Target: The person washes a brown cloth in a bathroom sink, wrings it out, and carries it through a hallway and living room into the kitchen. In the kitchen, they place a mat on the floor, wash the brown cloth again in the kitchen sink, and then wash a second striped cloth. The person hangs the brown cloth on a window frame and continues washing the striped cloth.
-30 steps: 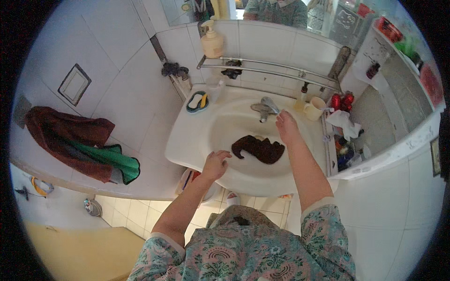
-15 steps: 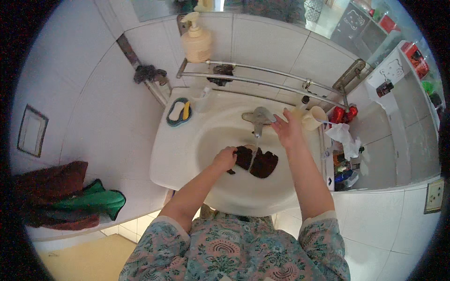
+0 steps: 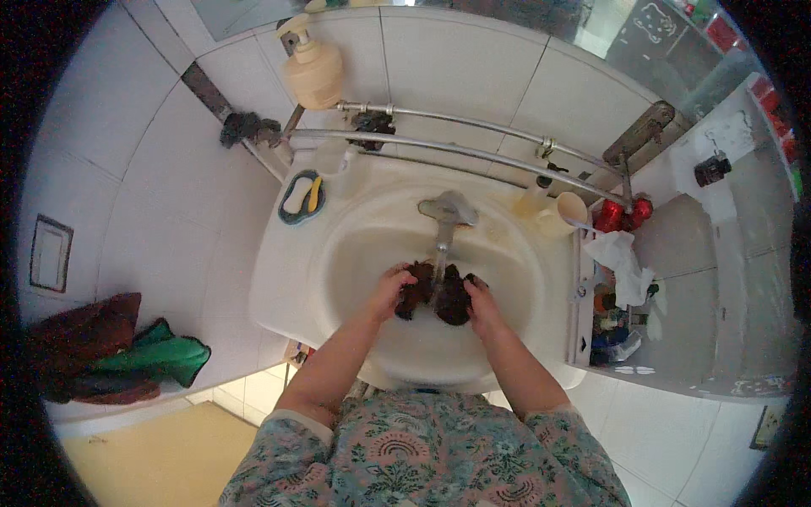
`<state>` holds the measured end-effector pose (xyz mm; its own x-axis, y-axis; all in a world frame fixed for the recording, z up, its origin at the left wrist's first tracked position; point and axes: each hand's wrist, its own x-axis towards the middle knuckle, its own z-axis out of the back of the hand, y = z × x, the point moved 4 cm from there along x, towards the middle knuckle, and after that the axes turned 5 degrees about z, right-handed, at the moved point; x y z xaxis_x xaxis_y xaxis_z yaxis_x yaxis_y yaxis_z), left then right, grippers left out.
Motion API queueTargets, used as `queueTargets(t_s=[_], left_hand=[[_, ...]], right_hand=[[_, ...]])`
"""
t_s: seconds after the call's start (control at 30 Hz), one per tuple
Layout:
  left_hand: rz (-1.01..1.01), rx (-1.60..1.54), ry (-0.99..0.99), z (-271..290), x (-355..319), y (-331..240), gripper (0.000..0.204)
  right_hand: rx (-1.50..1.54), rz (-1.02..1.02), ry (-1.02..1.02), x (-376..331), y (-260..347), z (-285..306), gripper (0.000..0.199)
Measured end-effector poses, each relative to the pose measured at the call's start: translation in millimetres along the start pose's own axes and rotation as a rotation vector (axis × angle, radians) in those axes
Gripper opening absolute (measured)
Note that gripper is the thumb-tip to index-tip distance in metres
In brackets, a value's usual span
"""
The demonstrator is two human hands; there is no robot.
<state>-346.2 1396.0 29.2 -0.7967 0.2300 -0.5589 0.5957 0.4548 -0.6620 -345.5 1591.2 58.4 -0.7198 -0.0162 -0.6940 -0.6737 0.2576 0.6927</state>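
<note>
Left hand [image 3: 394, 289], right hand [image 3: 481, 304]: dark-brown cloth [image 3: 453, 306] grasped, mid-frame
Faucet [image 3: 446, 221]: rinsing apparently being done
Next: both grips seemingly needed

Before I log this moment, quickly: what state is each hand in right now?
Left hand: closed, holding the left part of the dark brown cloth.
Right hand: closed, holding the cloth's right part.
</note>
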Motion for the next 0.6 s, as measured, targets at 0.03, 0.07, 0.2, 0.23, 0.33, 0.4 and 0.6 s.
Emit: queueTargets(t_s=[0.03, 0.07, 0.2, 0.23, 0.33, 0.4, 0.6], left_hand=[[-0.005, -0.050, 0.047, -13, -17, -14, 0.041], [-0.011, -0.096, 0.098, -40, -45, -43, 0.041], [-0.023, -0.259, 0.200, -79, -92, -68, 0.046], [-0.029, -0.316, 0.232, -89, -95, -71, 0.045], [-0.048, -0.457, 0.262, -113, -92, -78, 0.041], [-0.068, -0.495, 0.265, -109, -90, -82, 0.039], [-0.186, 0.188, -0.153, -24, -52, -58, 0.038]], right_hand=[[0.014, 0.018, 0.024, 7, -3, -1, 0.055], [0.031, 0.034, 0.046, 15, -6, -3, 0.056], [0.100, -0.009, 0.298, 35, -25, -21, 0.056], [0.152, -0.046, 0.407, 18, -17, -32, 0.055], [0.293, -0.140, 0.559, -5, -8, -57, 0.052], [0.538, -0.161, 0.785, -11, -13, -69, 0.050], [0.373, 0.096, 0.681, 4, -2, -41, 0.048]])
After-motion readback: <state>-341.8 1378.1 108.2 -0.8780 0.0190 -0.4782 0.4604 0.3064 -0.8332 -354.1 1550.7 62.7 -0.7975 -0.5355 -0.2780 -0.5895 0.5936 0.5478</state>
